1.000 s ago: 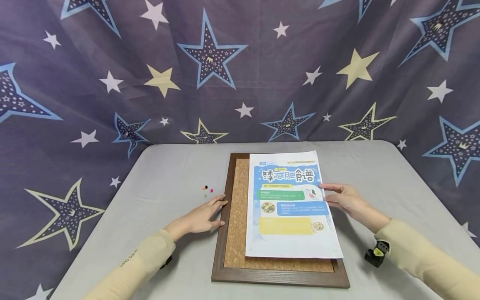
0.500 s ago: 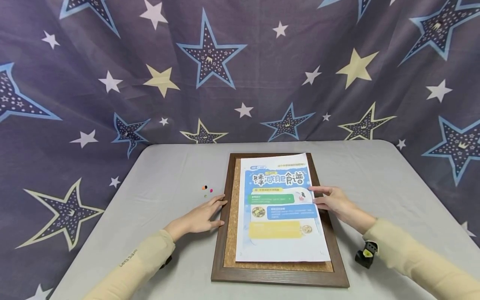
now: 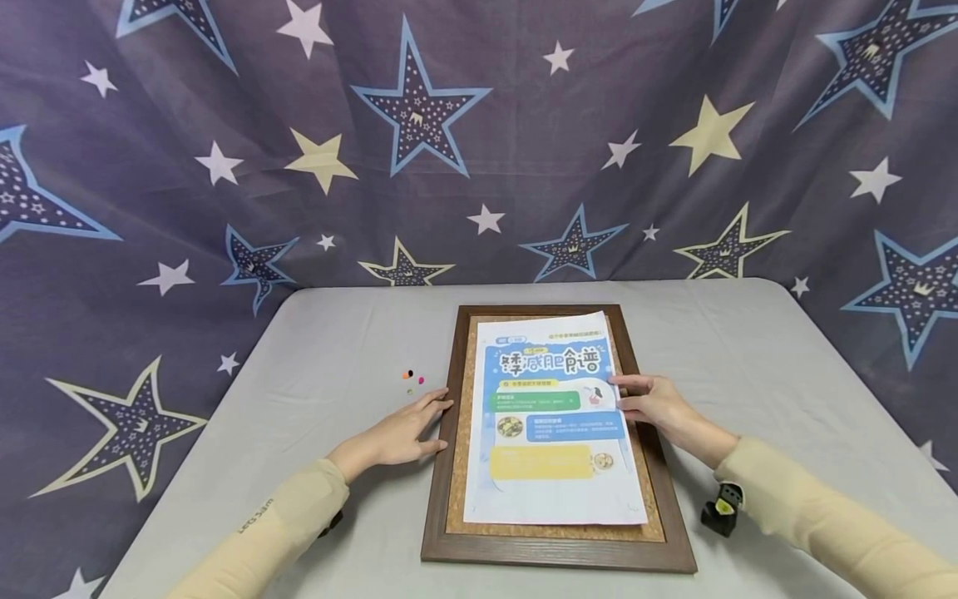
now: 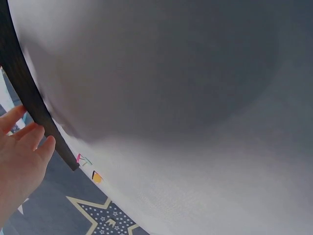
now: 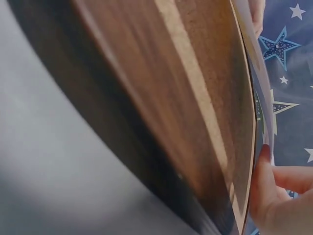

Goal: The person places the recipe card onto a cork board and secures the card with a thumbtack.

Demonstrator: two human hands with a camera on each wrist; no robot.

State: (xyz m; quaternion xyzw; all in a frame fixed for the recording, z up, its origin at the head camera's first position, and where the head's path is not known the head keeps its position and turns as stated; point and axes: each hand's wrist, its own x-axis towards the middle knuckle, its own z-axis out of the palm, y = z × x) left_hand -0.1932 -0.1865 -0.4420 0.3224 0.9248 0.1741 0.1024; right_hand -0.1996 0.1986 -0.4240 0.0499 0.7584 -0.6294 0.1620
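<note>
A cork board with a dark brown wooden frame lies on the table. Over its cork surface is a white sheet of paper printed in blue, green and yellow, turned slightly against the frame. My right hand pinches the sheet's right edge between thumb and fingers; the right wrist view shows that hand low beside the board, with the sheet bowed above the cork. At the frame's left side, the fingertips of my left hand touch the wood, fingers extended. The left wrist view shows them along the dark frame edge.
Several tiny coloured pieces, among them a pink one and an orange one, lie left of the board. The table has a pale grey cover. Behind it hangs a dark star-patterned curtain.
My right hand has moved left and slightly toward me with the sheet, bringing it from over the frame's right side to within the frame. The left hand and the board have stayed in place.
</note>
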